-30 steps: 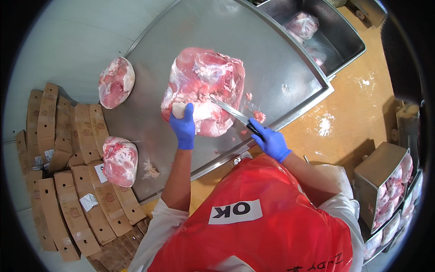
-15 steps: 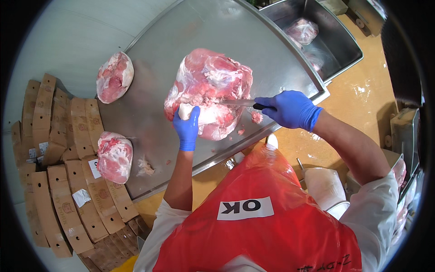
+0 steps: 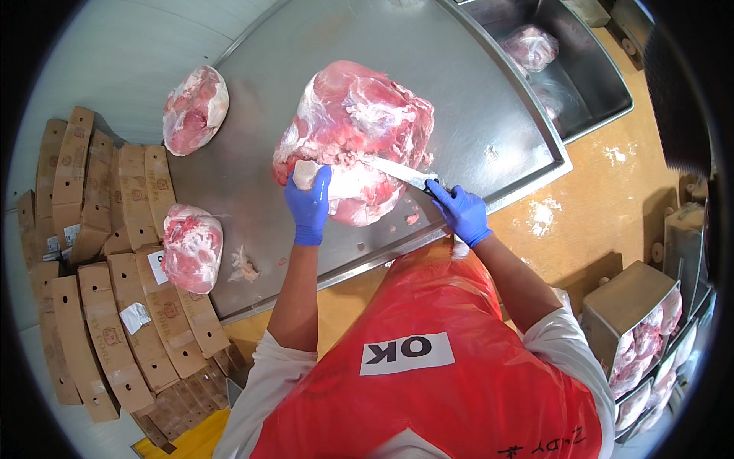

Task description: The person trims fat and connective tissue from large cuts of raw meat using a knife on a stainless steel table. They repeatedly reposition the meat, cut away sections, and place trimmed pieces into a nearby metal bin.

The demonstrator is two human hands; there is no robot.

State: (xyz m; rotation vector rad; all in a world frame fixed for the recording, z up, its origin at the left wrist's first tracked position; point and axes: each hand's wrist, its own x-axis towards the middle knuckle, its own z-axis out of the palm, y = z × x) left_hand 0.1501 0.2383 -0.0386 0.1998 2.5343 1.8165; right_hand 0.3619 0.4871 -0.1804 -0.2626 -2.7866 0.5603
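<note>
A large cut of raw pink meat [image 3: 359, 130] lies in the middle of a steel table [image 3: 459, 92]. My left hand [image 3: 309, 205], in a blue glove, grips a pale knob of bone or fat at the meat's near left edge. My right hand [image 3: 461, 212], also gloved blue, holds a knife [image 3: 401, 174] whose blade lies flat into the meat's near side, pointing left.
Two smaller meat pieces [image 3: 196, 109] [image 3: 191, 246] lie at the table's left end, with a small scrap [image 3: 243, 268] beside the nearer one. Flattened cardboard boxes [image 3: 99, 252] are stacked to the left. A steel tub [image 3: 581, 69] holds bagged meat at upper right. Crates of meat [image 3: 650, 336] stand at right.
My right hand drew back toward me and left with the knife, the blade now slicing along the meat's near side. My left hand keeps its grip on the knob.
</note>
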